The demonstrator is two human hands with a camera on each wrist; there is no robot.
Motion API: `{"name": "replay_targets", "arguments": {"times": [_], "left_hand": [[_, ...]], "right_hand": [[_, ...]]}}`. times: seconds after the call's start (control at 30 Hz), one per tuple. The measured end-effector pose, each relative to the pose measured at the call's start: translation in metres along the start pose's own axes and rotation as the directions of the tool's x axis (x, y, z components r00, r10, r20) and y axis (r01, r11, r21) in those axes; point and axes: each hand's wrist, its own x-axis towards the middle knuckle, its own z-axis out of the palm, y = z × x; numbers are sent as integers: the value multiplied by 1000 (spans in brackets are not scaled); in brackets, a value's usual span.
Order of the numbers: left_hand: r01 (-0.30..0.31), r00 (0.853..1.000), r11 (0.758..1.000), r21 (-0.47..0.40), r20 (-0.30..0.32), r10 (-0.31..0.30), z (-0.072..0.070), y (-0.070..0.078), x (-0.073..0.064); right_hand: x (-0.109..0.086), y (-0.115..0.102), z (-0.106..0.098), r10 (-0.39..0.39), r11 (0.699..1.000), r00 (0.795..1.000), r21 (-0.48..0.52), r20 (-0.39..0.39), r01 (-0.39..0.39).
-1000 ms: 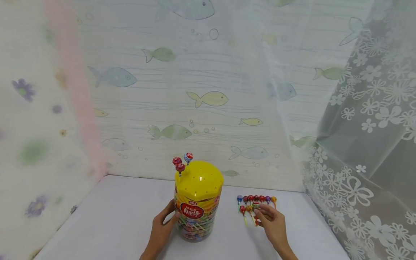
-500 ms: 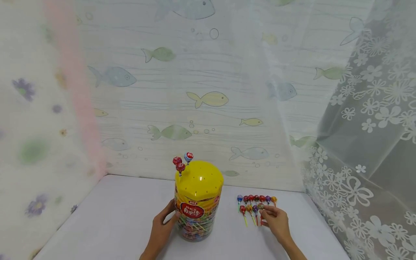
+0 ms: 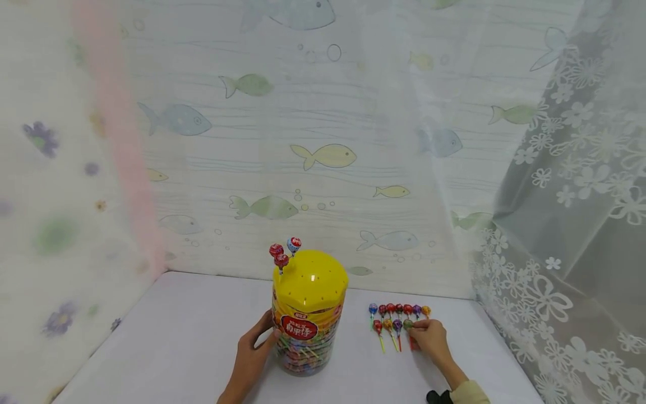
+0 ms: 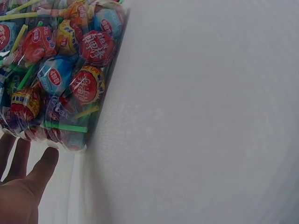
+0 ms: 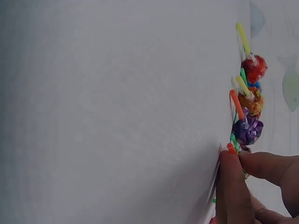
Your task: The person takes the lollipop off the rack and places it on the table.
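A clear jar [image 3: 305, 356] packed with wrapped lollipops stands upright under a yellow lid [image 3: 313, 280] dotted with small holes. Three lollipops [image 3: 281, 260] stick up from the lid's left side. My left hand [image 3: 252, 345] rests against the jar's left side, fingers extended, and the left wrist view has its fingertips at the jar's base [image 4: 70, 144]. To the right, my right hand [image 3: 430, 339] pinches a green-headed lollipop [image 3: 407, 324] by its red stick [image 5: 231, 148], at the right end of the front row. A purple lollipop [image 5: 248, 129] lies beside it; my fingers partly hide the held one.
Behind the front row lies a back row of several lollipops, from a blue one [image 3: 373, 308] to an orange one [image 3: 426, 310]. The white tabletop [image 3: 192, 331] ends at a fish-print curtain [image 3: 323, 185]. A lace-flower curtain [image 3: 550, 303] borders the right side.
My right hand has shifted right with the green-headed lollipop, uncovering the purple one, and its sleeve has come into view. The left hand and jar have stayed put.
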Motion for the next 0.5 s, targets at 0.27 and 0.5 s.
{"name": "replay_targets", "arguments": {"times": [0.27,0.5], "left_hand": [[5,1000,1000,-7,0,-5,0,1,0],[12,1000,1000,3,0,-12,0,3,0]], "right_hand": [[-5,-9,-5,38,999,999,-38,24,-37],[-24,-25,-10,37,999,997,-29,62,-35]]}}
